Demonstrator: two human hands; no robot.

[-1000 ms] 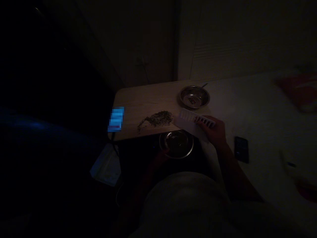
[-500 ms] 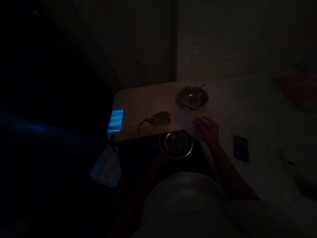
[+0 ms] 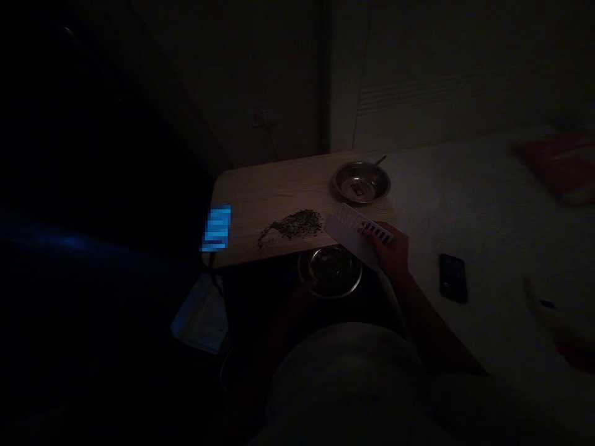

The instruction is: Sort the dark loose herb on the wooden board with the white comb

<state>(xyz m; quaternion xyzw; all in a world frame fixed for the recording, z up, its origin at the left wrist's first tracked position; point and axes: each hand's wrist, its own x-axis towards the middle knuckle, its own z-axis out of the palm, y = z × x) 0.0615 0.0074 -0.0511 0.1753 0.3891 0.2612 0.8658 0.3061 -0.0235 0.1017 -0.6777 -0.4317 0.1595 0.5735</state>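
A heap of small dark grains or seeds (image 3: 302, 223) is spread on the light wooden tabletop (image 3: 269, 189), trailing to the left. My right hand (image 3: 391, 248) is closed on a flat white piece (image 3: 356, 235) with dark slots along its upper edge. That piece lies just right of the heap, near the table's front edge. Below this edge, my left hand (image 3: 307, 290) grips the rim of a round metal bowl (image 3: 337, 290); its fingers are dim. What the bowl contains is hard to make out in the dark.
A second metal bowl (image 3: 362, 195) stands at the back of the table, with a thin handle-like thing (image 3: 380, 160) behind it. On the pale surface to the right lies a dark phone (image 3: 452, 278). A red item (image 3: 558, 164) is farther right. A pale container (image 3: 202, 316) sits low at left.
My right hand and the flat white piece have shifted very slightly left. The heap of grains, both bowls and my left hand look the same.
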